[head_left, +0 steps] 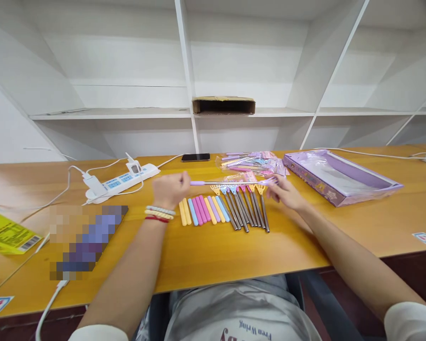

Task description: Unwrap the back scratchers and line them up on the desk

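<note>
My left hand (171,189) is closed on the purple handle end of an extended telescopic back scratcher (230,183). My right hand (286,190) pinches its other end, where the purple head is mostly covered by my fingers. The metal rod lies level between both hands, above the table. Below it is a row of loose handle sleeves (203,209) in yellow, blue, pink and purple. Several metal rods with claw heads (243,208) in yellow, blue, pink and orange lie beside them, to the right. Behind are back scratchers in clear plastic bags (250,163).
A purple display box (344,180) with clear wrap stands at right. Toward the left are a power strip (122,182) with cables, a blurred-out flat device (92,241) and a yellow packet (9,232). A phone (195,157) lies near the white shelves; a cardboard box (223,106) sits above.
</note>
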Demonstrator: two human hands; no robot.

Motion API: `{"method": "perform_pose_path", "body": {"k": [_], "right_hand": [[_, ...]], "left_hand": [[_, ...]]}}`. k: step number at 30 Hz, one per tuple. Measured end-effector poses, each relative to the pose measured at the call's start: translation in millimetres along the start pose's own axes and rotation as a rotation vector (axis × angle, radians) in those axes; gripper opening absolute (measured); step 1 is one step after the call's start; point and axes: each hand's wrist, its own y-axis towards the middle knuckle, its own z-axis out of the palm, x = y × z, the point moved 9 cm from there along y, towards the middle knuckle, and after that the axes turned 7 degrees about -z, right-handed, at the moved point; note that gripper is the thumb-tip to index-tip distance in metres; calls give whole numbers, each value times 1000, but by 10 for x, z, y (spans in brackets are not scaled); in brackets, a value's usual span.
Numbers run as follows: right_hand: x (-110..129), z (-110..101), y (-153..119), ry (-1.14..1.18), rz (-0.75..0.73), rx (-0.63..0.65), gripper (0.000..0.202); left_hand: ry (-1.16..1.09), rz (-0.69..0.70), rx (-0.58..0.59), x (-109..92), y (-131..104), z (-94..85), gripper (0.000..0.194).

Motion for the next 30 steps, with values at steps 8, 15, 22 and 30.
{"method": "perform_pose_path", "body": {"k": [8, 15, 22, 30], "right_hand": [[17, 533, -98, 153, 28, 158, 32], [188, 388, -60, 99, -66, 127, 34], [860, 285, -23, 133, -201, 129, 38], [848, 476, 114, -4, -399, 33, 41]], "left_hand": [[-118, 205, 205, -912, -496, 13, 60], [-152, 436, 317, -1159, -663, 180, 45], [-319, 624, 373, -1174, -588, 90, 27], [-935, 96, 401, -683, -428, 165, 24]]}}
